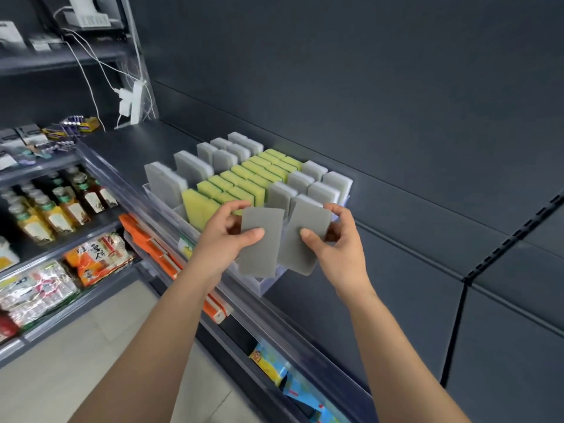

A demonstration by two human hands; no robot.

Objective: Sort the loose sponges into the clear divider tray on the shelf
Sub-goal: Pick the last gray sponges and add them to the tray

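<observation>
The clear divider tray (152, 193) sits on the dark shelf, holding rows of upright sponges: grey ones on the left (192, 167), yellow-green ones in the middle (244, 175), grey ones on the right (317, 190). My left hand (224, 236) grips one grey sponge (259, 242) with thumb on its face, over the tray's near end. My right hand (335, 239) grips a second grey sponge (305, 239) beside it, tilted slightly right. The two sponges nearly touch. The tray's near compartments are hidden behind them.
The dark shelf (128, 141) runs left to a white power strip (134, 102) with cables. Below it are shelves with bottles (58, 206), snack packets (94, 257) and orange packs (152, 245). A dark back panel stands behind the tray.
</observation>
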